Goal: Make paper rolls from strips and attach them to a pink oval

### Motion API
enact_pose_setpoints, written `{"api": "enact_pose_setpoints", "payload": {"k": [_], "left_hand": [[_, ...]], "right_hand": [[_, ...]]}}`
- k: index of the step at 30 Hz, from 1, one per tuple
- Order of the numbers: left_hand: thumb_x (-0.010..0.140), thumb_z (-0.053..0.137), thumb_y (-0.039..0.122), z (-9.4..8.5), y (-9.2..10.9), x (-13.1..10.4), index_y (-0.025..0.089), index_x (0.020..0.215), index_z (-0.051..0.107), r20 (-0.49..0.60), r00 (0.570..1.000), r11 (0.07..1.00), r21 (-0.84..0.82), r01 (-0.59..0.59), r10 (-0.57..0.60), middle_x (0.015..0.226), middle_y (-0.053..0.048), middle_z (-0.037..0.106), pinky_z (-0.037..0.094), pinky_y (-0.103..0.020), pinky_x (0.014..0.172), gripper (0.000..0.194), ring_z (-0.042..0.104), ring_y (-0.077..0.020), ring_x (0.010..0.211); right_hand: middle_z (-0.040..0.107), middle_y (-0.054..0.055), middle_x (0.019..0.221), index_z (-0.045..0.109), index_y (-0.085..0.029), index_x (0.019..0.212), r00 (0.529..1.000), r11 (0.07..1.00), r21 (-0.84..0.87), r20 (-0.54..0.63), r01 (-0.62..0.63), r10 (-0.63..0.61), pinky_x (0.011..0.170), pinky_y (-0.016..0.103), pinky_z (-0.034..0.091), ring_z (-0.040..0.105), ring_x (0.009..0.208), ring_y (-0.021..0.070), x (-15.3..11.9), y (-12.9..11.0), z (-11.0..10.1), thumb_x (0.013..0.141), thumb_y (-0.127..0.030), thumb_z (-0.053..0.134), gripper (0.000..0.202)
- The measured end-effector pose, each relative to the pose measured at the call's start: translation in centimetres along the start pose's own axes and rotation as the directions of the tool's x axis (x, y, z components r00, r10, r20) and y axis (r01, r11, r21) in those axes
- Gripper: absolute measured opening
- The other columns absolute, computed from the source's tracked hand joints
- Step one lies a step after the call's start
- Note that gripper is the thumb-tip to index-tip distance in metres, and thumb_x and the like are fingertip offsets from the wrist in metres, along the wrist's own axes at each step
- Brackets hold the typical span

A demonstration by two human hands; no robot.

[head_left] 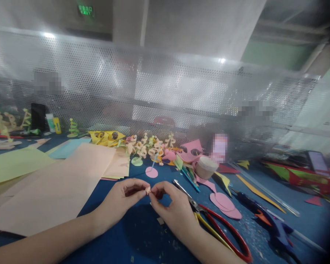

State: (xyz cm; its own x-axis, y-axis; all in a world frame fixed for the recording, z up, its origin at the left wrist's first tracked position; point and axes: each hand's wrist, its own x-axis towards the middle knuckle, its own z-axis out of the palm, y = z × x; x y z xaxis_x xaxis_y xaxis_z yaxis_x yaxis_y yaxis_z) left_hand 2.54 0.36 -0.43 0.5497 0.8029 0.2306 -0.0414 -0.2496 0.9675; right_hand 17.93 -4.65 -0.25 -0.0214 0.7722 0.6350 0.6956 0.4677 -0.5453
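My left hand [123, 196] pinches a small peach-coloured paper piece [147, 190] between thumb and fingertips. From the other side, my right hand [172, 205] pinches the same piece, fingertips nearly meeting. The piece is too small to tell its exact shape. Just beyond the hands stands a pink paper disc [151, 172] with a pale blue stick [155, 157] rising from it. Scissors with red and yellow handles [222, 227] lie by my right hand, partly hidden by it. A paper scrap [160, 220] rests on the blue table below my fingers.
Large paper sheets [63, 187] cover the left. Several curled paper figures [139, 148] stand at the back, near a yellow paper cutout [106, 138]. Rightward are a tape roll [206, 167], pink paper ovals [224, 204], a blue glue gun [275, 223] and clear glue sticks [280, 198]. A perforated metal screen [167, 84] stands behind.
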Motion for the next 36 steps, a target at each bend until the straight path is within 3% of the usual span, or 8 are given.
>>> {"api": "enact_pose_setpoints", "payload": {"k": [25,32,36], "left_hand": [[0.072,0.059,0.022,-0.01,0.38,-0.17,0.018,0.082,0.068,0.016,1.0,0.995,0.096,-0.005,0.004,0.085,-0.004,0.066,0.045,-0.03,0.08,0.013,0.061,-0.0192,0.084],[0.069,0.063,0.019,0.54,0.55,-0.45,0.018,0.082,0.068,0.082,0.996,0.997,-0.076,0.027,-0.021,0.088,-0.003,0.066,0.045,-0.03,0.083,0.014,0.06,-0.0188,0.087],[0.066,0.066,0.02,0.51,0.4,-0.22,0.018,0.084,0.066,0.024,0.996,0.99,-0.112,0.085,-0.083,0.087,-0.003,0.067,0.044,-0.032,0.085,0.018,0.06,-0.019,0.087]], "right_hand": [[0.057,-0.001,0.059,0.054,-0.018,0.066,1.0,1.0,-0.006,0.014,-0.009,0.009,0.053,0.02,0.044,0.054,0.054,0.0113,-0.19,0.0,0.17,0.067,-0.012,0.048,0.009],[0.052,-0.002,0.057,0.05,-0.018,0.062,0.999,0.998,-0.039,-0.021,0.05,-0.051,0.049,0.018,0.041,0.049,0.051,0.0104,-0.38,-0.1,-0.01,0.06,-0.008,0.047,0.011],[0.055,-0.001,0.058,0.052,-0.018,0.065,1.0,1.0,-0.007,0.002,0.007,-0.007,0.052,0.02,0.043,0.052,0.054,0.0116,-0.32,-0.08,0.04,0.067,-0.011,0.048,0.009]]}}
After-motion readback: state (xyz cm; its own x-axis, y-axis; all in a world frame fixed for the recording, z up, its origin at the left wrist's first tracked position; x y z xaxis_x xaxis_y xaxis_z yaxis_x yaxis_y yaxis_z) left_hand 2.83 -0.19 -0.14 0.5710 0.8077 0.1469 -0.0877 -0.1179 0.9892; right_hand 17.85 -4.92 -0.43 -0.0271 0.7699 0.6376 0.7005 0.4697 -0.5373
